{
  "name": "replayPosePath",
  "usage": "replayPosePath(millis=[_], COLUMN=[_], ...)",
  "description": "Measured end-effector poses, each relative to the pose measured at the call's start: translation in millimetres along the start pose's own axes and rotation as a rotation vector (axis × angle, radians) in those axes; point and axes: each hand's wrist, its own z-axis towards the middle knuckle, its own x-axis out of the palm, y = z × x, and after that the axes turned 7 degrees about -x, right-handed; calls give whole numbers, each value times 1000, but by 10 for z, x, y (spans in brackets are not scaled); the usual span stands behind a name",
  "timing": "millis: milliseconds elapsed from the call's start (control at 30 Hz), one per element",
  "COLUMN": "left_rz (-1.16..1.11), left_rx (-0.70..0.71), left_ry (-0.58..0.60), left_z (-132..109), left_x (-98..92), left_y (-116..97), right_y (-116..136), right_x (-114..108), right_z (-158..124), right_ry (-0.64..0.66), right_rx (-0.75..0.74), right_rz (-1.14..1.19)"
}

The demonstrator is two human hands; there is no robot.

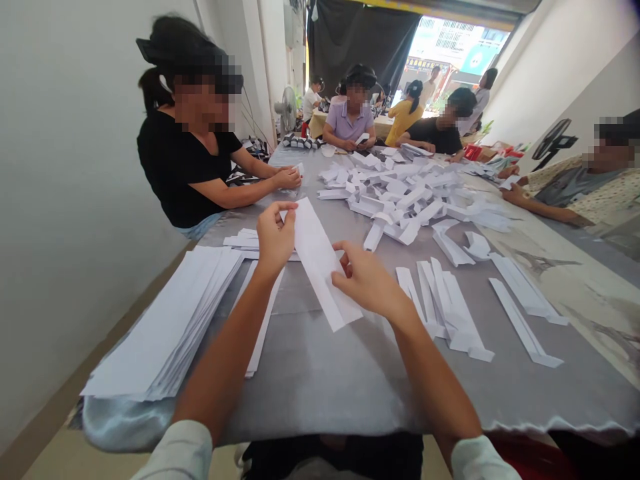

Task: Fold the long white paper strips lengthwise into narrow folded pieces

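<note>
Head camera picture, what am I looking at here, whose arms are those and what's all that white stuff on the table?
There is no machine here. The camera sits on a person's head and looks forward and down, so the two arms coming in from the bottom are that person's own. The left hand pinches the far end of a long white paper strip, and the right hand grips its side nearer the body. Below is a grey-covered table. At the left lies a stack of flat sheets; at the right lie folded strips, and farther back a loose pile of folded pieces. Other people sit round the table.
</note>
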Motion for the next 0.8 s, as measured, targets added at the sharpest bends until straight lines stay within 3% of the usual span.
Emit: replayPosePath(millis=[200, 367, 467, 567, 633, 700, 800], left_rz=[-96, -228, -322, -391, -413, -407, -326], left_rx=[-150, -235, -267, -265, -239, -194, -37], left_ry=[15, 142, 264, 403, 461, 475, 388], left_z=[54, -9, -107, -266, -383, -481, -568], left_x=[-28, 7, 61, 133, 181, 224, 273], left_y=[153, 23, -130, -327, -443, -515, -538], right_y=[119, 115, 29, -59, -99, -119, -124], right_x=[34, 29, 76, 130, 150, 161, 186], right_z=[-177, -108, 82, 241, 291, 303, 298], right_ry=[125, 141, -61, -319, -420, -485, -537], right_rx=[-48, -41, -77, -88, -81, -69, -45], right_rz=[-98, 231, 548, 752, 844, 885, 890])
